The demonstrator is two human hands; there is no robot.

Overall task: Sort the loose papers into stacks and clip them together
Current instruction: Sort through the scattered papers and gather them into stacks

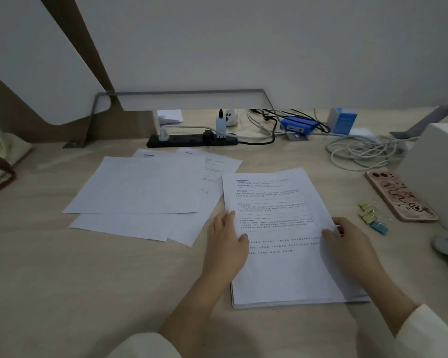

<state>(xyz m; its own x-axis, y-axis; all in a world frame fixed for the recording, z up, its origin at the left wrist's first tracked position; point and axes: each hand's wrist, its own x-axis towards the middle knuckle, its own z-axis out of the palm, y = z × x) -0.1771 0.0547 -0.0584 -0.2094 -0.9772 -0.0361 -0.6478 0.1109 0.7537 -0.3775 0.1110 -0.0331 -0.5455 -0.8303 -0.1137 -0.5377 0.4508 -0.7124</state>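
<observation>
White printed paper stack [282, 228] lies on the wooden desk [62, 280], left hand [226, 244] flat on its edge, right hand [347, 244] pinching its right side beside 3 binder clips [373, 215].

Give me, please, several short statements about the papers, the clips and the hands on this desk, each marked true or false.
1. Both hands rest on the printed stack: the left hand at its left edge, the right hand at its right edge. True.
2. The binder clips are already clipped on that stack. False: they lie loose on the desk, right of it.
3. The loose sheets lie spread and overlapping, left of the stack. True.
4. The phone lies on top of the loose sheets. False: it lies on the desk, right of the clips.
</observation>
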